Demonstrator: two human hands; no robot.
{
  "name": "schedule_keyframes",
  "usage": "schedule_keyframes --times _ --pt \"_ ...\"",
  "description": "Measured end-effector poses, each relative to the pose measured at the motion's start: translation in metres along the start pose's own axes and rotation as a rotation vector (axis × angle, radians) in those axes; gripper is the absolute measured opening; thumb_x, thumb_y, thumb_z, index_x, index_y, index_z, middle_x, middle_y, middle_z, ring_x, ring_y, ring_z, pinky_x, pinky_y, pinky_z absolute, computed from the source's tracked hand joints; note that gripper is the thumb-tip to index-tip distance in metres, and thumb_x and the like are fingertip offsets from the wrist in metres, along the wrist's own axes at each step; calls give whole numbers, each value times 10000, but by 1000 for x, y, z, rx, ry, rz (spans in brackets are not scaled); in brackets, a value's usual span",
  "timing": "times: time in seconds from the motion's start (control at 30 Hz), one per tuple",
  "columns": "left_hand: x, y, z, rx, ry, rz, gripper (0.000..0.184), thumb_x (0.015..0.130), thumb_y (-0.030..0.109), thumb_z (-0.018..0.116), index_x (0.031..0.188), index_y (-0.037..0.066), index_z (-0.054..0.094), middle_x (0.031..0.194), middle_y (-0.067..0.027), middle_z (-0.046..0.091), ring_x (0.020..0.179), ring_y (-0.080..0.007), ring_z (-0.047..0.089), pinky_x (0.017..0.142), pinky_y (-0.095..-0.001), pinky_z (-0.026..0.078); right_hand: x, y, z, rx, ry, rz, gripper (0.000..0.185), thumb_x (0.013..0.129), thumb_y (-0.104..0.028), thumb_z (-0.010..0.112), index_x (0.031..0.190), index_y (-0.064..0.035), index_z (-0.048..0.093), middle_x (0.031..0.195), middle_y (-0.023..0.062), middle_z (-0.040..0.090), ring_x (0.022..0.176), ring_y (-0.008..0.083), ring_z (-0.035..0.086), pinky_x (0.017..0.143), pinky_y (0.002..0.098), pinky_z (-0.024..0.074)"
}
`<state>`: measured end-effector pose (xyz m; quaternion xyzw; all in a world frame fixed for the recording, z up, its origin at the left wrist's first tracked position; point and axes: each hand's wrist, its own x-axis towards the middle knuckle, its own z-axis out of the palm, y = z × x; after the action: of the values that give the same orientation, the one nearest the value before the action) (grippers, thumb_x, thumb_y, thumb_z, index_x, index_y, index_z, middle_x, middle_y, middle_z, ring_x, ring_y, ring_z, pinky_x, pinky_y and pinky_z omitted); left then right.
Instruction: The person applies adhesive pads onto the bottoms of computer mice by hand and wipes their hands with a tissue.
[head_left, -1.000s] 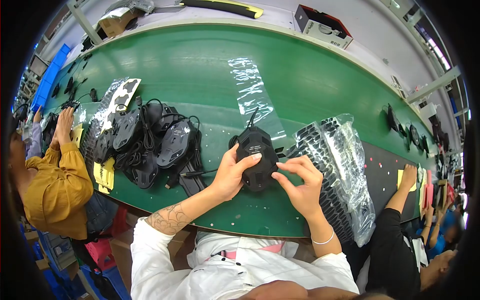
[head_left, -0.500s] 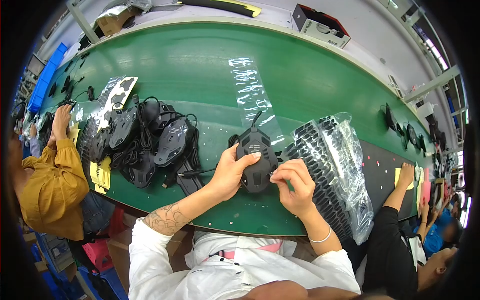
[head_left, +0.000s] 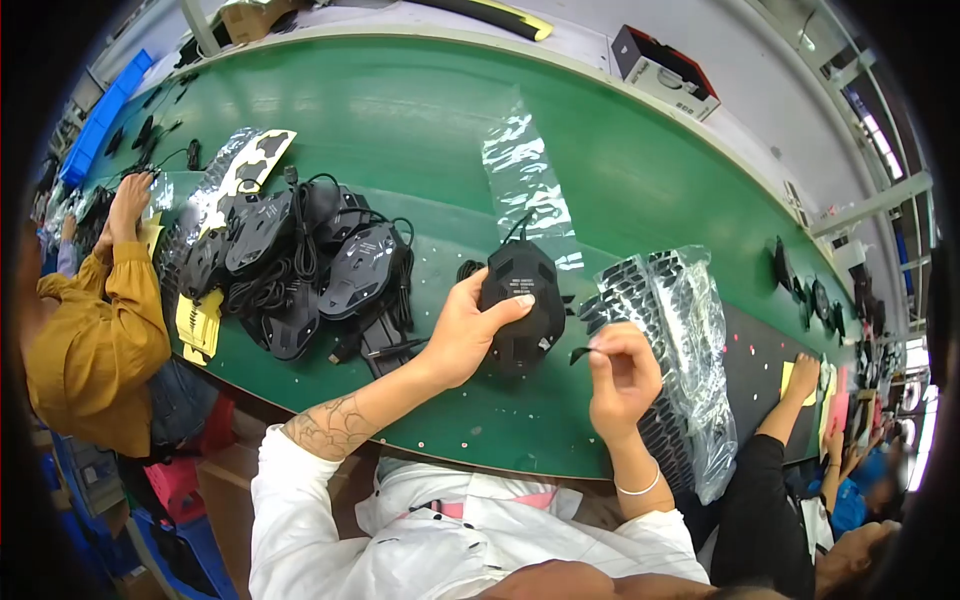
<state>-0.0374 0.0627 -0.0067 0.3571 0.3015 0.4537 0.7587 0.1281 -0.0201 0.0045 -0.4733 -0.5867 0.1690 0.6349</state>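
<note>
My left hand grips a black computer mouse, its underside with printed text turned up. Between thumb and forefinger of my right hand is a small black piece, held just right of the mouse. A clear plastic strip lies beyond the mouse on the green table. Sheets with black patches under clear plastic lie to the right of my right hand. At the left, several black mice with coiled cables are piled together.
Yellow sheets lie left of the mouse pile. A person in a mustard sleeve works at the far left, and another person's hand rests at the right. A printed box stands on the back shelf. Blue bins stand far left.
My right hand has moved away from the mouse to the right, and a small black piece now shows in its fingers. My left hand still holds the mouse. The view has shifted slightly.
</note>
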Motion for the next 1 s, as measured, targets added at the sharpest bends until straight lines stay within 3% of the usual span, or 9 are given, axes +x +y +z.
schedule_keyframes --times 0.13,0.3,1.0 --pt "-1 -6 -4 -25 -24 -187 237 857 78 631 1071 -16 589 919 -86 645 764 -115 604 672 -217 512 7 -4 3 210 -64 367 176 713 101 700 793 -21 600 796 69 614 743 154 557 701 242 462" --pt "-5 -3 -1 -22 -23 -269 232 859 92 629 1064 -12 592 916 -85 643 749 -112 600 649 -219 510 4 3 -2 191 -195 389 225 703 123 695 829 -27 584 799 75 608 750 160 540 720 247 447" --pt "-5 -3 -2 -15 3 -263 217 853 89 631 1033 -26 594 894 -94 641 733 -113 598 647 -222 510 1 6 2 148 -228 380 175 674 90 750 772 1 636 747 63 644 657 127 550 647 221 454"
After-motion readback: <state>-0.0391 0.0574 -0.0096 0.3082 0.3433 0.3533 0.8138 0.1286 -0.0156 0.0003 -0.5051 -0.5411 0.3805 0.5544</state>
